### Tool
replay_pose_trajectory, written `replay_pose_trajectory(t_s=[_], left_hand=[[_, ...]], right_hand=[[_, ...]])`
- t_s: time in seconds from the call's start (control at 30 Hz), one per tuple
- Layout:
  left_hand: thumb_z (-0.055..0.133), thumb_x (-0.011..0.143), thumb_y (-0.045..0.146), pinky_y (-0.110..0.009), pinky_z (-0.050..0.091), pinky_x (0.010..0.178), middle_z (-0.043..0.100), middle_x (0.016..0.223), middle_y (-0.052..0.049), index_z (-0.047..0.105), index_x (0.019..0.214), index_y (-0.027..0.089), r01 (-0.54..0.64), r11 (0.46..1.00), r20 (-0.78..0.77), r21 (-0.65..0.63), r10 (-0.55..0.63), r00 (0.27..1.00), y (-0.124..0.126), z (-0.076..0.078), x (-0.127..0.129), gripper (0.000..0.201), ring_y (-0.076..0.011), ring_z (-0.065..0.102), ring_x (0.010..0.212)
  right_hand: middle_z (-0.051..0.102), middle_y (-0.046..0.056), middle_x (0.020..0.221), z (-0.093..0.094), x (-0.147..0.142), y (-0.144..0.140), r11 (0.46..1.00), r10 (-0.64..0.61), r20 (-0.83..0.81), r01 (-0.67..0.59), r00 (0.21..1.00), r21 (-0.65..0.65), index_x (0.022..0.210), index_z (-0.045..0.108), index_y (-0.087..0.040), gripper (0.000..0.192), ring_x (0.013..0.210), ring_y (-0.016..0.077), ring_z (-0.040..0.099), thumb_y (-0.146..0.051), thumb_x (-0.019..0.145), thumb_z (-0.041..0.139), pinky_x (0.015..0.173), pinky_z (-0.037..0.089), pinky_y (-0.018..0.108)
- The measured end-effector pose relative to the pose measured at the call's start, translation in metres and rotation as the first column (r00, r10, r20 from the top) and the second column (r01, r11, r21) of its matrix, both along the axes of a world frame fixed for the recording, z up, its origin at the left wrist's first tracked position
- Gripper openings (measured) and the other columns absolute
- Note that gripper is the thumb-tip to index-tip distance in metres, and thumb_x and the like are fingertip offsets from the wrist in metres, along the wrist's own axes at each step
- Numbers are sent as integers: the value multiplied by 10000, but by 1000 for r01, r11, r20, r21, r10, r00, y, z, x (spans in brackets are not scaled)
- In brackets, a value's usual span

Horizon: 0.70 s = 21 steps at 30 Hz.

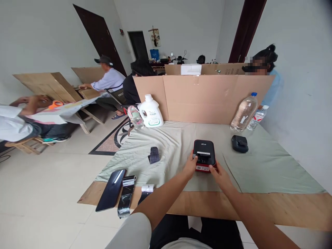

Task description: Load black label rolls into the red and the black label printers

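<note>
Clasped from nine o'clock by left hand and three o'clock by right hand: small printer on cloth, being steadied; opening it likely calls for a firm hold.

Room's bright, soft even daylight, no hard shadows. Slight glare on the phone screen & glossy black strip. Wide-angle lens bends walls & table edge near the corners; faces blurred; bottom right corner goes dark, soft.
</note>
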<state>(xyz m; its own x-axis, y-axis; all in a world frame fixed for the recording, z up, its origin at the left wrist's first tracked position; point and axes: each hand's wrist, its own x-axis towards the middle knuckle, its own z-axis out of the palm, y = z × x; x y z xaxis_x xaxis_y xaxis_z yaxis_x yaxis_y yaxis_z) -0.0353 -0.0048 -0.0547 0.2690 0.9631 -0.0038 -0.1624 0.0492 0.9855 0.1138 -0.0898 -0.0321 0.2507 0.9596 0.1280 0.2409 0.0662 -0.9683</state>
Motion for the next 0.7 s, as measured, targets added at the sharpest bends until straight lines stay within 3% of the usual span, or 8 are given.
replay_pose_trajectory(t_s=[0.1, 0.23, 0.43, 0.5, 0.57, 0.7], left_hand=[[511, 870, 452, -409, 283, 1119, 423, 1459, -47, 359, 1423, 269, -46, 999, -83, -24, 44, 996, -25, -5, -11, 601, -240, 370, 1352], [532, 862, 413, -400, 278, 1120, 417, 1460, -60, 338, 1429, 249, -81, 995, -68, -55, 77, 995, -44, 5, -21, 621, -228, 375, 1343], [539, 829, 342, -396, 312, 1090, 465, 1410, -103, 397, 1389, 175, -98, 986, -25, -138, 95, 995, -37, 21, -25, 601, -249, 426, 1292], [520, 807, 282, -386, 291, 1102, 430, 1442, -82, 412, 1385, 182, -113, 984, 2, -135, 115, 993, -27, 25, -26, 596, -244, 369, 1335], [512, 755, 211, -381, 273, 1111, 425, 1451, -44, 431, 1383, 216, -78, 993, 42, -92, 82, 996, -17, 26, -29, 634, -236, 339, 1355], [496, 661, 151, -404, 269, 1107, 502, 1388, -23, 480, 1362, 253, 54, 998, 58, -23, -53, 997, -6, 18, -35, 709, -242, 401, 1312]], right_hand=[[659, 61, 1167, -12, -7, -23, 999, -7, -13, 8, 1000, 31, 1286, 545, -265, 593, 1034, 281, 635, -564, 776, 595, 908, 518, 478], [625, 77, 1221, -13, -12, -30, 1000, 4, -4, -4, 1000, 14, 1285, 534, -247, 608, 1087, 275, 601, -595, 787, 559, 913, 510, 452], [573, 115, 1280, 1, -6, 7, 961, -245, -94, 228, 965, -158, 1225, 538, -215, 625, 1162, 265, 548, -664, 800, 450, 974, 455, 425], [590, 119, 1249, 5, -10, 22, 954, -253, -132, 226, 958, -195, 1227, 529, -209, 613, 1135, 265, 565, -641, 797, 470, 956, 466, 424], [591, 125, 1240, 6, -18, 30, 966, -222, -89, 206, 971, -158, 1267, 499, -194, 633, 1128, 271, 565, -585, 771, 541, 962, 458, 437], [475, 121, 1381, -7, -27, 21, 980, -195, 151, 185, 969, 79, 1371, 407, -198, 705, 1287, 289, 418, -440, 737, 599, 1083, 323, 499]])
